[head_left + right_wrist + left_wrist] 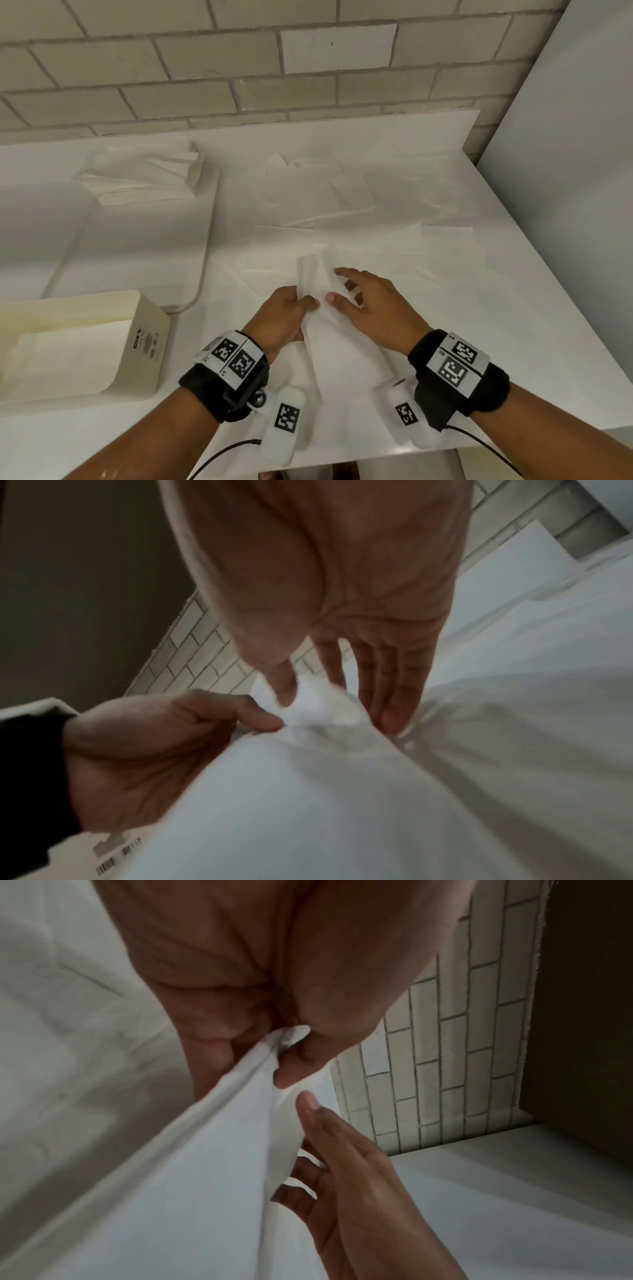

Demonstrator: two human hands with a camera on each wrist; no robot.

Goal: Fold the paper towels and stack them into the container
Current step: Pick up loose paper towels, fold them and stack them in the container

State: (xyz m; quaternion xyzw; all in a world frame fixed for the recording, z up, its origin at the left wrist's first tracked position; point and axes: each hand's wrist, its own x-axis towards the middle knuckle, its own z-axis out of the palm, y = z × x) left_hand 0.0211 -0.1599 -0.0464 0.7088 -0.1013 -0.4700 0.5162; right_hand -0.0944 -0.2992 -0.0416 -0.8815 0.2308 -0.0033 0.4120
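A white paper towel [329,342] stands bunched into a raised ridge on the counter near me. My left hand [310,303] pinches the ridge's upper left edge between thumb and curled fingers; the left wrist view shows the pinch [270,1053] on the towel [205,1177]. My right hand [337,284] lies against the ridge's right side with straight fingers, the thumb touching the top. In the right wrist view the towel [308,791] rises between that hand's thumb and fingers [339,710]. The cream container [150,318] sits at the left with folded towels [68,359] inside.
A stack of folded towels [144,174] sits at the back left on a white board [137,257]. Several loose unfolded towels [325,195] cover the counter behind my hands. A tiled wall runs along the back; a tall white panel [565,171] bounds the right.
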